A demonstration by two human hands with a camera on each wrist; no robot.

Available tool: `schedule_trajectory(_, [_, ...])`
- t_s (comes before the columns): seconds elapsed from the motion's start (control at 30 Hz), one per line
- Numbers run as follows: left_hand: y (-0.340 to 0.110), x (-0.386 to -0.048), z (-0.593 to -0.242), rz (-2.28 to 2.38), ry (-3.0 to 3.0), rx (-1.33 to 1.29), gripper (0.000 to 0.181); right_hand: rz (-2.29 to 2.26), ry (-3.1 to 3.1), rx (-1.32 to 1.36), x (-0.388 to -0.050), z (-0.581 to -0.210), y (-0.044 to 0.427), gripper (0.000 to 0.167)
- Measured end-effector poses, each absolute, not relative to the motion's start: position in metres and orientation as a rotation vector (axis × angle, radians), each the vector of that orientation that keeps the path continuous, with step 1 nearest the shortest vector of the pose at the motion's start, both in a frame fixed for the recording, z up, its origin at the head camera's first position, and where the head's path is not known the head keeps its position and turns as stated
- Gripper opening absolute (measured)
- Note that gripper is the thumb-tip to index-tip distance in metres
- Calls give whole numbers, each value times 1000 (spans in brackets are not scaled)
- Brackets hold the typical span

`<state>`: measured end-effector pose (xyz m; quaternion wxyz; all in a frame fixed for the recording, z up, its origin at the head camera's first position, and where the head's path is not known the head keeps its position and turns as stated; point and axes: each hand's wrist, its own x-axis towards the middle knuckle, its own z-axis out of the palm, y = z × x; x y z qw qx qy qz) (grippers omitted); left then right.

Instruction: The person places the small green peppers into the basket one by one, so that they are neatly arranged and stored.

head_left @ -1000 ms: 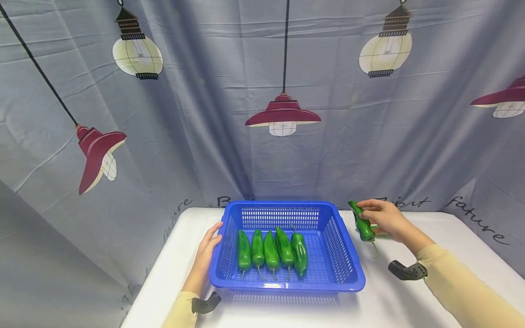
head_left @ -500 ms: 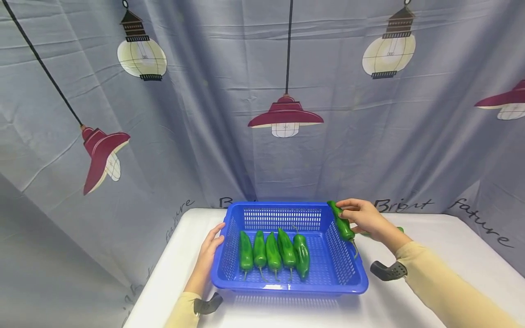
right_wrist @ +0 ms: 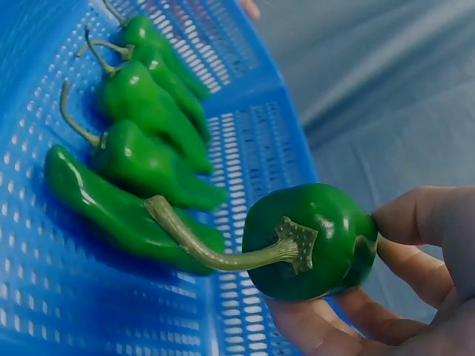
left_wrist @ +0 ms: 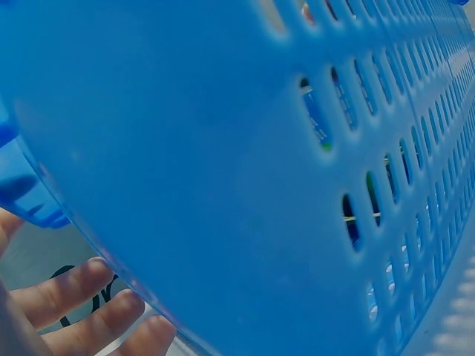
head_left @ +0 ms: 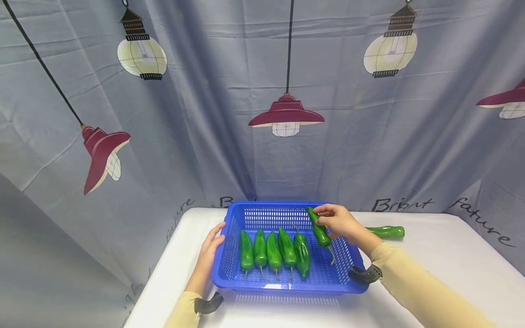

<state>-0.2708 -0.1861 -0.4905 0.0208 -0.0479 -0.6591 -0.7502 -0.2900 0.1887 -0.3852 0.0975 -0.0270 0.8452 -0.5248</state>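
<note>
Several green peppers [head_left: 272,251] lie side by side in a blue plastic basket [head_left: 287,286] with slotted walls. My right hand [head_left: 337,222] holds another green pepper [head_left: 318,229] over the basket's right part, its stem pointing down toward me. In the right wrist view, thumb and fingers pinch this pepper [right_wrist: 308,237] around its sides, stem end toward the camera. My left hand [head_left: 208,249] rests against the basket's left side, fingers near its rim. Seen from the left wrist, those fingers [left_wrist: 70,293] lie extended along the basket's outer wall [left_wrist: 185,170].
On the white table [head_left: 426,255], right of the basket, lies a green cylindrical vegetable [head_left: 387,232], partly hidden by the right forearm. A grey curtain [head_left: 197,114] printed with lamps and lettering hangs behind the table.
My right hand has carried the pepper leftward from right of the basket, over its right rim, to above the inside. The green vegetable on the table has come into view. My left hand stays put.
</note>
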Motion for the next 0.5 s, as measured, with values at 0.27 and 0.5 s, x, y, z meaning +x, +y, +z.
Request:
schedule_trajectory(0.27, [-186,-270,-492,-2300,-2058,-170,51,-1563,2478,-16,-295,-406,171,39])
schedule_trajectory(0.5, [-186,-270,-491,-2272,-2071,-181,51,-1533,2475,31,-302,-417,165,42])
